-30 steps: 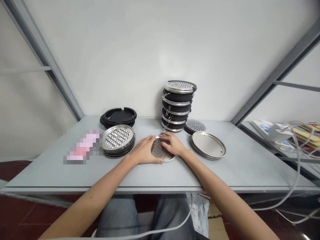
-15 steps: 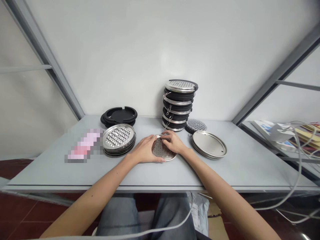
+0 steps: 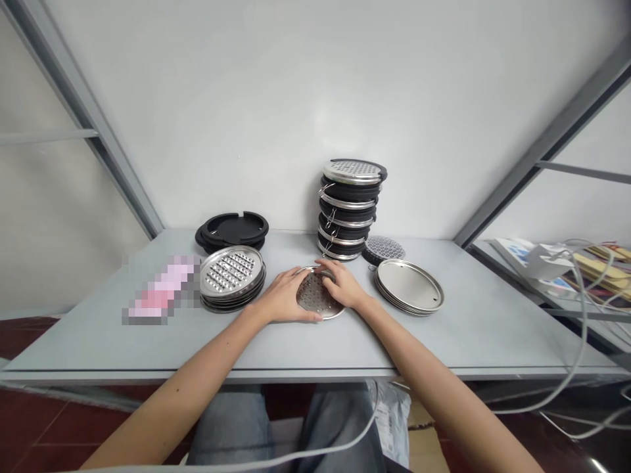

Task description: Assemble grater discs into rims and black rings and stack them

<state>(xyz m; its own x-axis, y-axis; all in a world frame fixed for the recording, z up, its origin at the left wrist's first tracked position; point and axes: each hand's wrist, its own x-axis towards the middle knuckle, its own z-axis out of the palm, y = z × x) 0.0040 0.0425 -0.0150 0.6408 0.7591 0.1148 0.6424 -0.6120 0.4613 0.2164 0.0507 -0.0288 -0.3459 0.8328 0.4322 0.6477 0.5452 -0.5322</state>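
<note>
A round metal grater disc (image 3: 315,295) lies on the table in front of me. My left hand (image 3: 284,299) grips its left side, thumb along the near rim and fingers at the far rim. Bent over its far right edge, my right hand (image 3: 341,284) has its fingertips on the disc; whether a small part is pinched there cannot be made out. To the left stands a stack of grater discs (image 3: 231,272) with raised teeth. Plain metal lids (image 3: 411,286) are piled on the right.
Black round holders (image 3: 236,230) sit at the back left. Against the wall rises a tall stack of black-and-metal round graters (image 3: 348,210) with wire clips, beside a dark perforated disc (image 3: 385,248). A blurred pink item (image 3: 165,286) lies left. A white cable (image 3: 582,341) hangs at right.
Both hands stay at the grater disc. My right fingers shift very slightly over its far edge, and the view moves a little.
</note>
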